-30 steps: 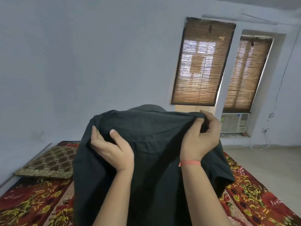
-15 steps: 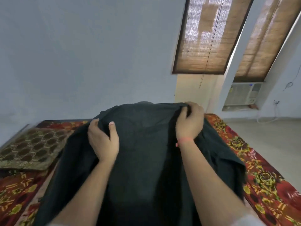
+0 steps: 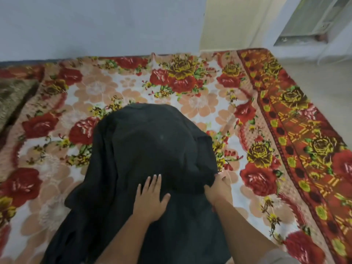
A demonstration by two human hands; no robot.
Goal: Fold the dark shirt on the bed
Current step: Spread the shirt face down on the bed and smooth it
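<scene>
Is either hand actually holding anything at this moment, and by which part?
The left hand lies flat and open on the dark shirt, gripping nothing. The right hand appears to hold the shirt's right edge, though its fingers are partly hidden.

floral bedsheet [image 3: 200, 103] | brown pillow [image 3: 13, 96] (far left) | air cooler [image 3: 312, 20]

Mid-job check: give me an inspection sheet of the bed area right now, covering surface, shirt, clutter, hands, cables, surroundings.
Surface: floral bedspread covers the bed.
Job's things: dark shirt lies spread and rumpled, not yet folded.
Clutter: brown pillow at far left edge.
Grippers: left hand flat and open on the shirt; right hand pinches the shirt's right edge.
Cables: nothing seen.
Surroundings: pale wall behind; air cooler at upper right.
</scene>
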